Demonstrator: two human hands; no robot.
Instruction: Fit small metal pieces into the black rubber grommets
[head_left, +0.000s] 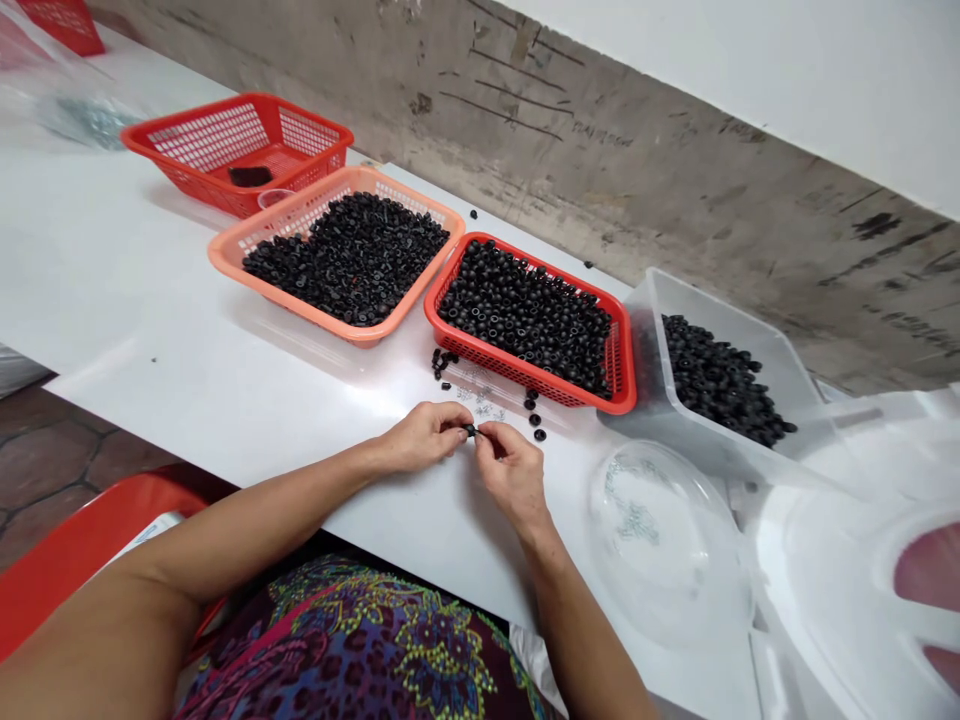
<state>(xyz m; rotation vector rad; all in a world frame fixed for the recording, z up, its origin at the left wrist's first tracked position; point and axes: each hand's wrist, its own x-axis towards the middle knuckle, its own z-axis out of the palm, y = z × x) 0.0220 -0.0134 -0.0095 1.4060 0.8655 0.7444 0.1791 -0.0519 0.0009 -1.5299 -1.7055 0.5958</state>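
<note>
My left hand (421, 436) and my right hand (511, 470) meet over the white table (150, 330), fingertips pinched together on one small black ring part (470, 431). Both hands are closed in a pinch. Just beyond them lie a few loose black ring parts (534, 418), another small cluster of black parts (442, 362) and some tiny pale metal pieces (480, 398). Behind these stands a red basket (624, 372) full of black ring parts.
A pale orange basket (225, 255) of black parts sits left of the red one, and a red basket (150, 145) behind holds one dark item. A clear bin (660, 300) of black parts is at right, a clear bowl (667, 540) near it. A concrete wall runs behind.
</note>
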